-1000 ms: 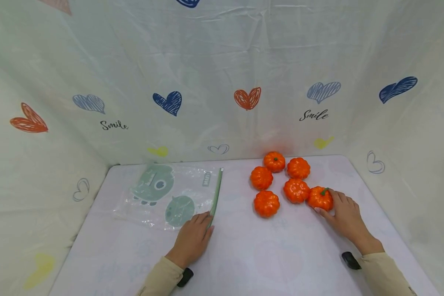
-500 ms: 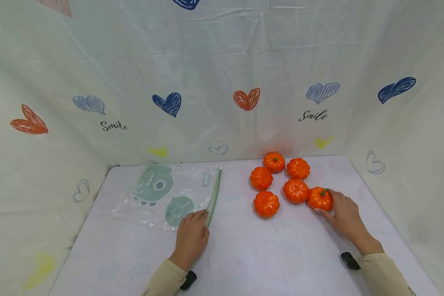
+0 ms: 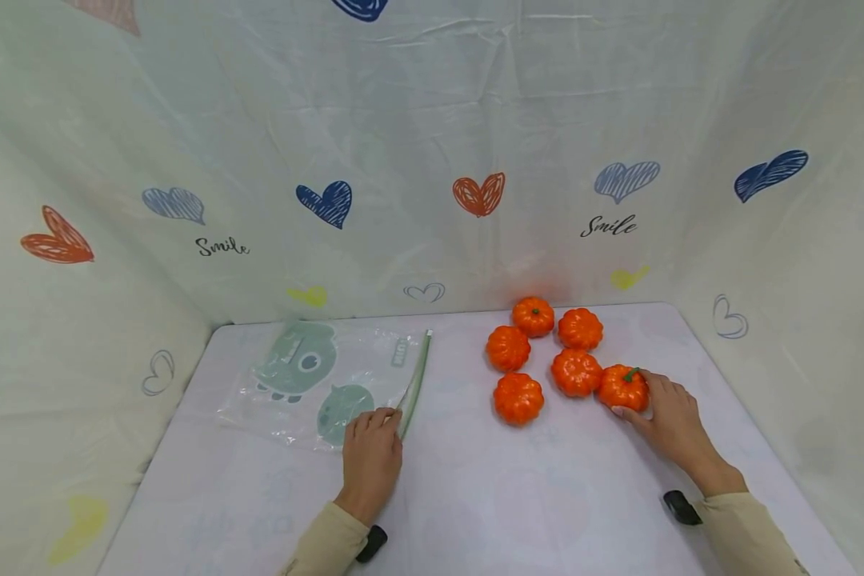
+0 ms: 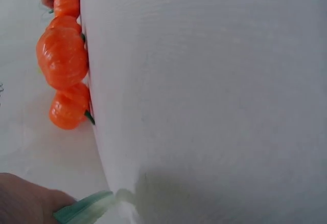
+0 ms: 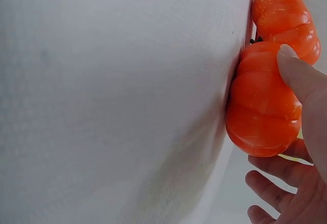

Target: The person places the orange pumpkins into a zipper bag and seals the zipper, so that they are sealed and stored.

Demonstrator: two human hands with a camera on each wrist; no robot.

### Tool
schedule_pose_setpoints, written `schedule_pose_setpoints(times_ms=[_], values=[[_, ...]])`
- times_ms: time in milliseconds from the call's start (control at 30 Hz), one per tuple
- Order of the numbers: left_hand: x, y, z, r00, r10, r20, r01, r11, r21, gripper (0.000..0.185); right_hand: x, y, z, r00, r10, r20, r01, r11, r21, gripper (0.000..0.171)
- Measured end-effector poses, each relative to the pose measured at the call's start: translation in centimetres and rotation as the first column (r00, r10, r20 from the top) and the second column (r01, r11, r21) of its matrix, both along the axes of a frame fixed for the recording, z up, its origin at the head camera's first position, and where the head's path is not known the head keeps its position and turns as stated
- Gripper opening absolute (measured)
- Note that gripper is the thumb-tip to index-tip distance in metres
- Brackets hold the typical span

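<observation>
- Head view: L hand (image 3: pixel 372 460) pinches bag (image 3: pixel 320 380) by its green strip (image 3: pixel 421 374), near end; bag lies on table (image 3: pixel 490 496), L side.
- L wrist view: strip juts from fingers.
- R hand (image 3: pixel 670 424) clamped on pumpkin (image 3: pixel 622 390), R-most of 6, on table, green stem showing.
- R wrist view: thumb one side, fingers opp.; lower fingers spread, off pumpkin.
- 5 others (image 3: pixel 577 372) to its L, nearest just beside.
- Backdrop (image 3: pixel 403 120) behind, w/ hearts & "Smile".
</observation>
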State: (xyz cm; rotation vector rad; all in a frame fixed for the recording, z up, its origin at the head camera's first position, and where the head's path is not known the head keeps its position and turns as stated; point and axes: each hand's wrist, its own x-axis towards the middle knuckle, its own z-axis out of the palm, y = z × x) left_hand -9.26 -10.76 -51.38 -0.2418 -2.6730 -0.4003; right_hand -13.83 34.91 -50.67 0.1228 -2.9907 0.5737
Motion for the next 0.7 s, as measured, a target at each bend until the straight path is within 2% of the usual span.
schedule_pose_setpoints(times_ms=[133, 500, 700], values=[[0.05, 0.09, 0.04, 1.0, 0.015, -0.001, -0.015, 1.0, 0.027, 0.043, -0.11, -0.01, -0.02, 1.0, 0.002, 0.001, -0.002, 1.0, 0.002, 0.082], [-0.04, -0.06, -0.01, 0.987, 0.032, -0.158, -0.021, 0.997, 0.069, 0.062, -0.32, 0.04, -0.08, 1.0, -0.01, -0.009, 0.01, 1.0, 0.0, 0.086], [-0.17, -0.13, -0.14, 0.986, 0.048, -0.157, -0.033, 0.995, 0.097, 0.067, -0.06, 0.04, 0.19, 0.999, -0.03, -0.022, 0.03, 0.999, -0.03, 0.085]])
